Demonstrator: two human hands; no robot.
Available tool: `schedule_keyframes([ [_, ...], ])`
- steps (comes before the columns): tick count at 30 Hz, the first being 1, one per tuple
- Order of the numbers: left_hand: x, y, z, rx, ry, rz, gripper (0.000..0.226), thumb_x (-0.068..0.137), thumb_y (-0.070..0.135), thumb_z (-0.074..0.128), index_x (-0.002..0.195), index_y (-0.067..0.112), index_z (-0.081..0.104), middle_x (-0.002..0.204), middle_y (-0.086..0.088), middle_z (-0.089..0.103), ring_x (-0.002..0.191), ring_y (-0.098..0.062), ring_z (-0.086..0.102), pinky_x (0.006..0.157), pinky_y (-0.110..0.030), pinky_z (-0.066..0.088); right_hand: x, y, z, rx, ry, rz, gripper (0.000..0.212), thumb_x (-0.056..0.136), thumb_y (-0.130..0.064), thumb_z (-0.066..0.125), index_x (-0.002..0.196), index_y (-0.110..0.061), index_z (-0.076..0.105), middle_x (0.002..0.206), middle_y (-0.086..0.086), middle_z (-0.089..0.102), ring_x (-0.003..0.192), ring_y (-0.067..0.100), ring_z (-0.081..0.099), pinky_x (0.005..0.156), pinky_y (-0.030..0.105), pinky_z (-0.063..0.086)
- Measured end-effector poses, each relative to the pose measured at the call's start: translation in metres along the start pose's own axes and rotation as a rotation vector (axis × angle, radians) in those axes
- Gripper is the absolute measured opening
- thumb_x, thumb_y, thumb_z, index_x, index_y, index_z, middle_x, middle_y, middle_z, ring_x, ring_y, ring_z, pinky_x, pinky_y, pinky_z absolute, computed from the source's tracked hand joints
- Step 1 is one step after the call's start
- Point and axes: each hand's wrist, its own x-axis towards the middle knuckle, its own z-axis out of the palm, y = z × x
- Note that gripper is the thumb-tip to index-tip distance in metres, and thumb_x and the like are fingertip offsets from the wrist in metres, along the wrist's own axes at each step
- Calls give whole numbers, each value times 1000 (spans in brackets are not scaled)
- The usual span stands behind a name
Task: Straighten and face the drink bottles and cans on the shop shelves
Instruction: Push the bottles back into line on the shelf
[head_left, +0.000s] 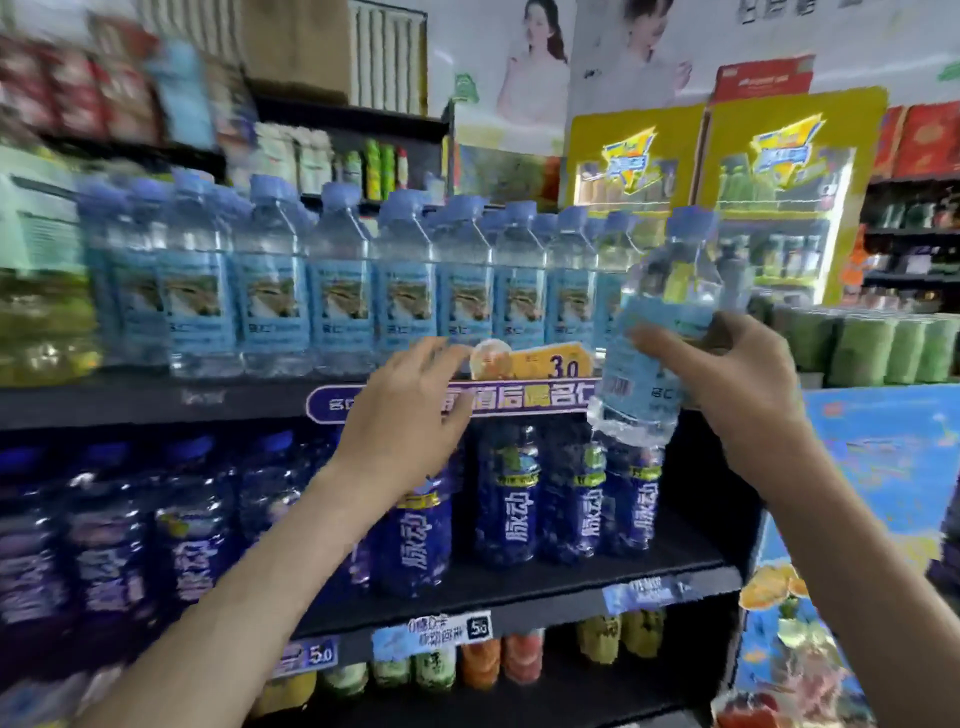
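Nearest, the right hand (737, 374) has its grip clamped round the middle of a pale-blue water bottle (649, 332), thumb and fingers curled onto the label. The bottle hangs just right of the yellow price tag (545, 364), tilted, with its base out in front of the shelf (156, 400) edge rather than standing on it. Its barcode side shows, so it is probably being turned to bring the picture panel forward like its neighbours.

The left hand (410, 410) is just left of the tag, its grip apart and holding nothing, fingers loosely spread, likely ready to steady the row. Whether its fingertips touch the tag or the edge strip cannot be told.

Behind and left of the tag stands the row of matching water bottles (343, 301), upright, labels outward. Below the tag are dark-blue drink bottles (511, 493), partly covered by the left forearm.

The slot the held bottle belongs in is hidden behind it. The row's far-left end is smeared by motion blur. Far right of the tag, green cans (872, 348) are too soft to read.
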Motion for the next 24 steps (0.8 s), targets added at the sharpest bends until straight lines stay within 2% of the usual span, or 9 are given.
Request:
schedule_keyframes([
  [4, -25, -25, -39, 124, 49, -202, 45, 96, 31, 49, 139, 21, 44, 140, 1, 45, 128, -17, 42, 99, -29, 38, -10, -17, 44, 103, -231, -68, 36, 72, -43, 79, 96, -20, 68, 89, -5, 73, 79, 12, 70, 69, 38, 57],
  [8, -58, -52, -82, 257, 72, -300, 44, 96, 32, 50, 138, 21, 45, 136, 2, 49, 123, -16, 45, 94, -28, 41, -37, -42, 96, 158, -413, -111, 31, 74, -44, 75, 88, -18, 64, 78, -3, 69, 67, 12, 64, 61, 36, 49],
  [11, -80, -82, -118, 305, 111, -421, 43, 96, 34, 48, 138, 24, 44, 138, 3, 47, 124, -15, 44, 90, -28, 43, -57, -60, 138, 199, -506, -122, 42, 74, -47, 73, 96, -13, 62, 87, 7, 68, 73, 24, 63, 62, 42, 49],
  [13, -89, -106, -141, 331, 152, -491, 44, 96, 35, 48, 138, 24, 44, 136, 2, 49, 121, -17, 47, 87, -29, 45, -71, -70, 165, 250, -542, -109, 53, 71, -52, 73, 104, -13, 62, 93, 7, 68, 81, 25, 65, 67, 45, 50],
  [15, -93, -132, -160, 339, 199, -546, 46, 96, 36, 48, 139, 22, 41, 133, -1, 50, 117, -20, 51, 86, -33, 47, -82, -80, 192, 274, -541, -91, 49, 72, -52, 73, 101, -14, 62, 91, 8, 67, 79, 22, 64, 68, 46, 49],
  [16, -91, -146, -169, 335, 222, -567, 48, 95, 37, 49, 140, 21, 40, 134, -2, 50, 117, -22, 51, 86, -36, 48, -87, -84, 206, 290, -536, -84, 43, 73, -50, 73, 99, -19, 62, 89, 4, 67, 78, 17, 65, 66, 41, 49],
  [18, -82, -171, -182, 304, 258, -595, 55, 93, 41, 51, 141, 19, 36, 136, -4, 47, 118, -23, 51, 89, -38, 49, -96, -96, 234, 311, -508, -71, 27, 76, -46, 74, 93, -31, 58, 82, -9, 62, 69, 3, 61, 53, 20, 45],
  [21, -57, -200, -186, 250, 271, -582, 71, 88, 49, 56, 142, 11, 31, 136, -10, 43, 123, -27, 46, 97, -41, 44, -109, -114, 272, 328, -399, -69, 27, 76, -41, 75, 91, -25, 59, 79, -11, 64, 63, -2, 59, 50, 12, 43],
  [24, -33, -209, -174, 232, 268, -577, 81, 84, 53, 60, 140, 4, 27, 135, -14, 41, 124, -30, 40, 97, -39, 37, -121, -127, 295, 348, -274, -67, 21, 79, -32, 75, 92, -25, 60, 81, -14, 65, 66, -12, 59, 52, 6, 43],
])
